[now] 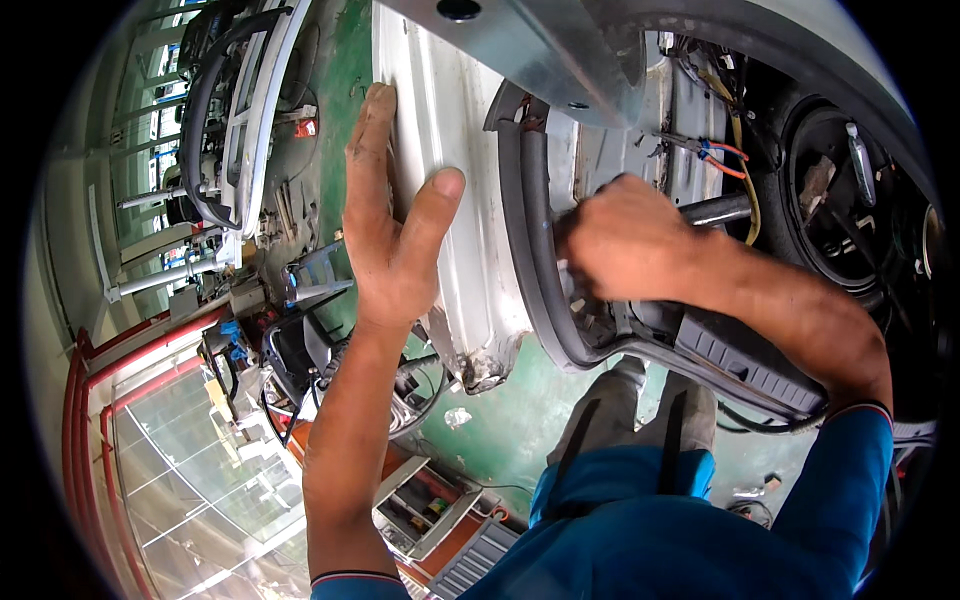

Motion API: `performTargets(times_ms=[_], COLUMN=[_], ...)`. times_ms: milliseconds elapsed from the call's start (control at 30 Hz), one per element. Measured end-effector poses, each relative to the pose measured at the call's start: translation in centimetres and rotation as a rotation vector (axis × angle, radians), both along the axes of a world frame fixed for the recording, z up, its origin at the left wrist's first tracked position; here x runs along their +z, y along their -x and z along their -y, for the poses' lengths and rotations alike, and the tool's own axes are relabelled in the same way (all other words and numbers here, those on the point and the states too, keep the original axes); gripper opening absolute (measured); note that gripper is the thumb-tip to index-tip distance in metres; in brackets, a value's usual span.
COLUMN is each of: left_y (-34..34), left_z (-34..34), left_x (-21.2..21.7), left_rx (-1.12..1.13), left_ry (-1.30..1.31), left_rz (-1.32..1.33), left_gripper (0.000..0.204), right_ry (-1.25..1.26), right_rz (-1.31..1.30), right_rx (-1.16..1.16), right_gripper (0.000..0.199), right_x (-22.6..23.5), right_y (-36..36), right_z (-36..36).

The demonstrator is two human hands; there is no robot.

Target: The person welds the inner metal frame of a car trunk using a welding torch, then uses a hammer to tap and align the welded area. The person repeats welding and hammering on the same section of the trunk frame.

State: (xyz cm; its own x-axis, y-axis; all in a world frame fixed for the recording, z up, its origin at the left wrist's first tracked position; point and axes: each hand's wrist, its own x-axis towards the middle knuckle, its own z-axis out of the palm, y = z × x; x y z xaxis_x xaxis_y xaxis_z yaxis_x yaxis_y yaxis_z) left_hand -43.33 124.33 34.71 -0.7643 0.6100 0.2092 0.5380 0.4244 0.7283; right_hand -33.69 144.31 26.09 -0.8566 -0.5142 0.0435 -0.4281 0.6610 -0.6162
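My left hand (395,235) is open, thumb apart, its fingers laid along the outer edge of a white car body panel (465,215). Across the panel's inner side runs a black rubber door seal (535,215), bent round a lower corner. Inside that opening my right hand (630,240) is closed in a fist beside the seal. Whatever it grips is hidden by the fingers. A grey metal bar (718,209) shows just beyond my right wrist; whether it joins the hand cannot be seen. Pliers (718,157) with red and blue handles lie farther in.
A wheel (825,185) and loose wiring (735,95) fill the right side of the car body. A bare metal piece (560,50) juts in above. A removed bumper (215,110) stands at the far left. An open parts box (425,505) is on the lower left.
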Motion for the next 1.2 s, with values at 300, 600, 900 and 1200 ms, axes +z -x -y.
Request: performTargets(times_ms=[300,600,900,1200], left_y=[0.3,-0.1,0.0,-0.1], left_z=[-0.3,0.0,0.2,0.3], left_x=[-0.1,0.1,-0.2,-0.3], left_rx=[0.008,0.015,0.017,0.016], left_ry=[-0.046,0.009,-0.024,-0.039], left_rz=[0.024,-0.002,0.039,0.040], left_gripper=[0.076,0.075,0.076,0.076], right_ry=[-0.054,0.014,-0.066,-0.124], right_rz=[-0.001,0.140,-0.062,0.057], right_rx=[0.187,-0.226,0.091,-0.057], right_gripper=[0.012,0.012,0.018,0.015], right_x=[1.1,0.3,0.0,2.4], right_y=[-1.3,1.7,-0.9,0.9], right_z=[0.3,-0.3,-0.5,-0.1])
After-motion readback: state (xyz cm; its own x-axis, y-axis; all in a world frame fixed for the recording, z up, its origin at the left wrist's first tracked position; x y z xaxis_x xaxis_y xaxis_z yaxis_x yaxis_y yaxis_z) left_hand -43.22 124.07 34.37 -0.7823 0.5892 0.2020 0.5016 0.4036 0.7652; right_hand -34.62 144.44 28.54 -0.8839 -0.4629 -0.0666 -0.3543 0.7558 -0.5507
